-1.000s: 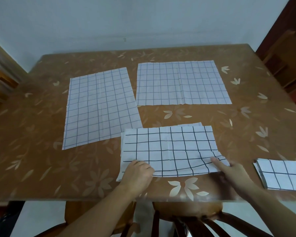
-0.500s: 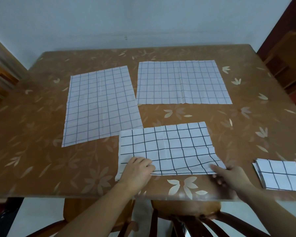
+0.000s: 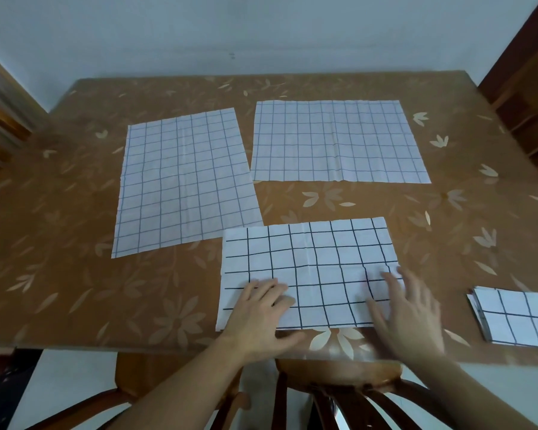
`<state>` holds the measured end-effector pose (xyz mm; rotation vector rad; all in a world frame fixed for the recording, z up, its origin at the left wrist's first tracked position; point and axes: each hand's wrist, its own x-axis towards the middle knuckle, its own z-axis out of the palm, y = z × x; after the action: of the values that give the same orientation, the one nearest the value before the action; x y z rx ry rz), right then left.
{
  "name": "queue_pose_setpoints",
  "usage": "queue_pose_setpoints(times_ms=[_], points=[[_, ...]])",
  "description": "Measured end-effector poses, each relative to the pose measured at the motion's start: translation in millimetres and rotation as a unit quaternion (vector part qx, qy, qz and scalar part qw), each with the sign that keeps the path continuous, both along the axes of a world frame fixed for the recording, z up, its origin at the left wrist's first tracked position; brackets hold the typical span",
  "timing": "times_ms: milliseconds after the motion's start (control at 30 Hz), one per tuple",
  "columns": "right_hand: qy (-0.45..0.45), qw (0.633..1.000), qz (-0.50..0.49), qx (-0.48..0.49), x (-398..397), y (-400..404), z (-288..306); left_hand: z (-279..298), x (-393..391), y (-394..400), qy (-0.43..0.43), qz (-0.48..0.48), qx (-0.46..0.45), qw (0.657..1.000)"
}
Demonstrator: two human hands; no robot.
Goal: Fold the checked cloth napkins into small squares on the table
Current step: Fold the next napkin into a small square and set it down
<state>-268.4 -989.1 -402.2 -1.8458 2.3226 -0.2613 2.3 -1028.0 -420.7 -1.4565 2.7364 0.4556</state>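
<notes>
A white napkin with bold black checks (image 3: 311, 262), folded in half into a wide rectangle, lies near the table's front edge. My left hand (image 3: 258, 315) rests flat on its lower left part, fingers straight. My right hand (image 3: 407, 308), blurred by motion, lies spread on its right end. Two unfolded napkins with thinner lines lie flat farther back: one at the left (image 3: 184, 178), one at the back right (image 3: 336, 141). A small folded square napkin (image 3: 516, 318) sits at the front right.
The brown table (image 3: 59, 259) has a leaf-patterned cover. A wooden chair back (image 3: 339, 392) stands under the front edge. Dark wooden furniture (image 3: 528, 97) is at the right, more wood at the left edge.
The folded napkin has settled flat. My right hand let go of its right corner and now lies spread on the cloth. My left hand has opened flat on the left part.
</notes>
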Motion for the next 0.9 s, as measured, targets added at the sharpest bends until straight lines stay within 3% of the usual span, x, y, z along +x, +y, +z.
queue_pose_setpoints(times_ms=[67,167,300,533,633,733,900], points=[[-0.004,0.994,0.104,-0.019,33,-7,-3,-2,-15,-3,0.011,0.027,-0.009,1.000],[-0.007,0.980,0.193,0.049,72,-17,-20,-14,-31,-8,-0.039,0.064,0.010,0.997],[0.034,0.976,0.189,0.102,42,-13,-46,-33,-27,-10,-0.061,0.052,0.019,0.997],[0.037,0.987,0.084,0.130,-40,-5,-22,-32,-25,-18,-0.045,0.044,0.036,0.997],[0.019,0.982,0.162,0.097,-56,11,-9,-25,-29,-19,-0.042,0.049,0.051,0.997],[0.062,0.958,0.273,0.052,-68,15,-8,-20,-33,-20,-0.048,0.054,0.055,0.996],[0.113,0.938,0.328,0.016,-71,-5,-6,-12,-40,-23,-0.068,0.060,0.085,0.992]])
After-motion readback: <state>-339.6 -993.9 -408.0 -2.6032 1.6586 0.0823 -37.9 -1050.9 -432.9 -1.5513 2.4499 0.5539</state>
